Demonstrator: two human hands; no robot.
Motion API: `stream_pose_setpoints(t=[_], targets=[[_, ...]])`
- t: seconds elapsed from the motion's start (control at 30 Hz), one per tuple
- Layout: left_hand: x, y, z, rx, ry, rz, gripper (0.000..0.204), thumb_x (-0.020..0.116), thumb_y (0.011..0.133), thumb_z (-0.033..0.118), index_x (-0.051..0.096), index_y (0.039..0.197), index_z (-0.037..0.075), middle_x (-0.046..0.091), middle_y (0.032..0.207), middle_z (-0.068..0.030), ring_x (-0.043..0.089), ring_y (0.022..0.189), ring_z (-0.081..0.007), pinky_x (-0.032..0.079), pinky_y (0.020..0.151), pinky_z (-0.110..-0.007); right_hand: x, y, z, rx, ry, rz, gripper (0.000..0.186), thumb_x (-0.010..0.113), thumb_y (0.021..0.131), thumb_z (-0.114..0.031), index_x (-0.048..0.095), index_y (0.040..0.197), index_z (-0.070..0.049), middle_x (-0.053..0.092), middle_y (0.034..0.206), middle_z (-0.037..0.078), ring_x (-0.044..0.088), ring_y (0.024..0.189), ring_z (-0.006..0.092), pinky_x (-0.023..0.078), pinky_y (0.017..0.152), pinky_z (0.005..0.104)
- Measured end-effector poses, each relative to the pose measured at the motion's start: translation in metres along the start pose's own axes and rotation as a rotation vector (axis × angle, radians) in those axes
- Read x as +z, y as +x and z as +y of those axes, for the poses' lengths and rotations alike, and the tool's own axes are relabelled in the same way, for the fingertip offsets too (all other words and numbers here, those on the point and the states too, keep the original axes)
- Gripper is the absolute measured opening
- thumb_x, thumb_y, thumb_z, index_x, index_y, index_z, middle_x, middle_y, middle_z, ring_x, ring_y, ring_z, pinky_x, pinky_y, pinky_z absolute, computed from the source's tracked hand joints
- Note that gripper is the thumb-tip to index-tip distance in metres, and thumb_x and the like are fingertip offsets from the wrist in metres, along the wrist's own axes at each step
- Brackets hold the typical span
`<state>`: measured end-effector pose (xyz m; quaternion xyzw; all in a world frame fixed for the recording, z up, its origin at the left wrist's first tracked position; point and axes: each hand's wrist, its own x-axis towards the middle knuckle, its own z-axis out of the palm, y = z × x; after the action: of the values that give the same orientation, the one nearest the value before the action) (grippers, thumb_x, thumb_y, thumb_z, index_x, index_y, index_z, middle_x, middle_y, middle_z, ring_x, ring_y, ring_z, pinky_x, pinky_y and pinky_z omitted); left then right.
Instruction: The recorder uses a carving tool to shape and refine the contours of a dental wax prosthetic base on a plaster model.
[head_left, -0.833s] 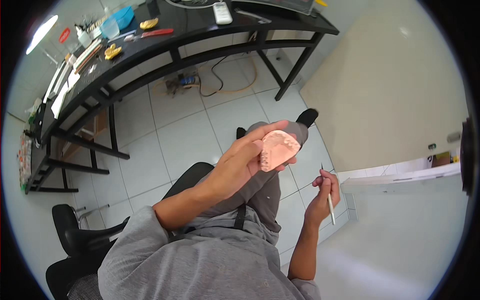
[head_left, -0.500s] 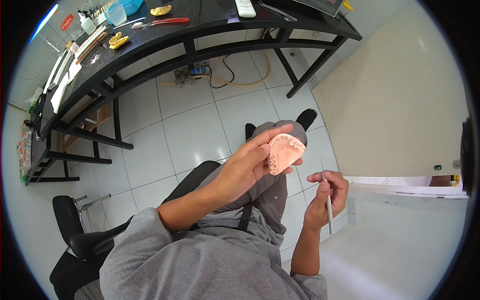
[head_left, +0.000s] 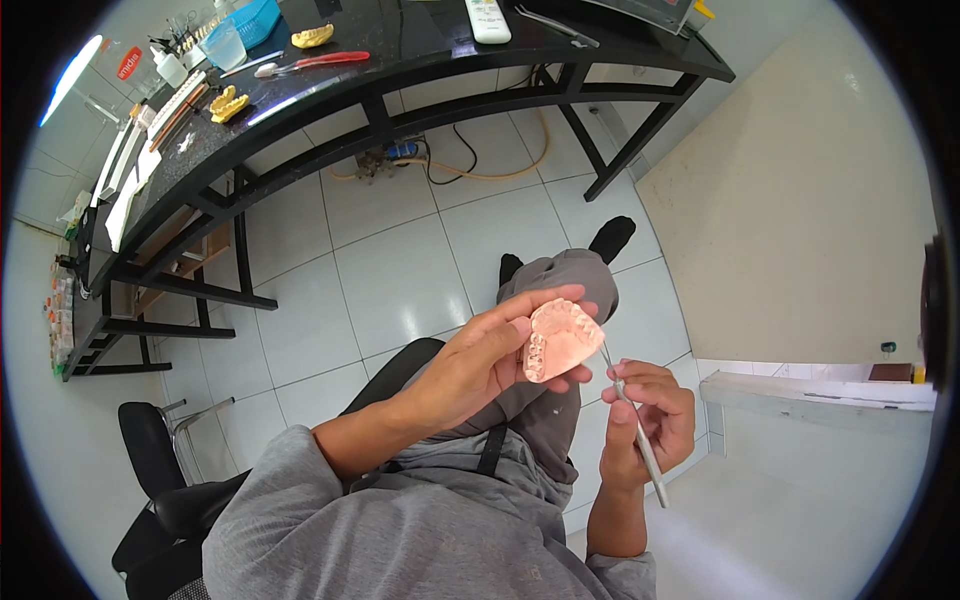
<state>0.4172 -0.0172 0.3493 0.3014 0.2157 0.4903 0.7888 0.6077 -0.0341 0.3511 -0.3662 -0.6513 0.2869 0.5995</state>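
A pinkish dental cast (head_left: 560, 345) with a row of teeth along its curved rim rests in my left hand (head_left: 465, 365). The thumb lies over its left edge, and the other fingers wrap behind and beneath it. Between the thumb and fingers of my right hand (head_left: 655, 425) is a slim metal dental carving tool (head_left: 651, 468), held like a pen. Its thin tip points up and left to the cast's right edge; whether it touches, I cannot tell. Both hands are above my lap, in front of my grey trousers.
Ahead stands a black desk (head_left: 420, 75) carrying yellow dental casts (head_left: 228, 105), a red-handled tool (head_left: 335, 59), a white remote control (head_left: 487, 20), tweezers (head_left: 560, 27) and a blue basket (head_left: 255, 22). A black chair (head_left: 150, 445) is at left, a beige panel (head_left: 790, 210) at right.
The cast has come a little closer to my body and turned slightly. My right hand has tilted the carving tool, bringing its tip over to the cast's right edge.
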Motion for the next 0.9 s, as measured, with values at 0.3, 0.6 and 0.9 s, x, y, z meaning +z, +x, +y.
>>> stream_pose_setpoints(t=[0.3,0.6,0.9], targets=[[-0.004,0.008,-0.005,-0.063,-0.035,0.027,0.067,0.039,0.102,0.049,0.03,0.145,-0.001,0.053,0.132,-0.0177,0.064,0.083,-0.0166,0.053,0.068,-0.026,0.008,0.03,0.01,-0.1,-0.217,-0.152,0.021,0.074,0.076,-0.005,0.063,0.092,0.002,0.067,0.085,0.014,0.068,0.085,0.0295,0.053,0.086,0.0493],[-0.003,0.009,0.005,-0.143,0.178,0.038,0.073,0.067,0.092,0.031,0.029,0.149,0.004,0.056,0.128,-0.0107,0.058,0.079,-0.008,0.051,0.07,-0.022,-0.004,0.037,0.015,0.13,0.027,-0.102,0.024,0.065,0.086,-0.007,0.056,0.106,0.005,0.067,0.09,0.019,0.067,0.092,0.0279,0.051,0.092,0.0467],[-0.012,0.007,-0.006,0.008,0.067,0.018,0.063,0.053,0.098,0.042,0.032,0.142,0.002,0.055,0.127,-0.0152,0.062,0.089,-0.0139,0.052,0.073,-0.026,0.003,0.037,0.02,0.15,0.041,-0.109,0.023,0.07,0.081,-0.003,0.058,0.099,0.002,0.066,0.089,0.017,0.066,0.089,0.0266,0.051,0.091,0.0476]])
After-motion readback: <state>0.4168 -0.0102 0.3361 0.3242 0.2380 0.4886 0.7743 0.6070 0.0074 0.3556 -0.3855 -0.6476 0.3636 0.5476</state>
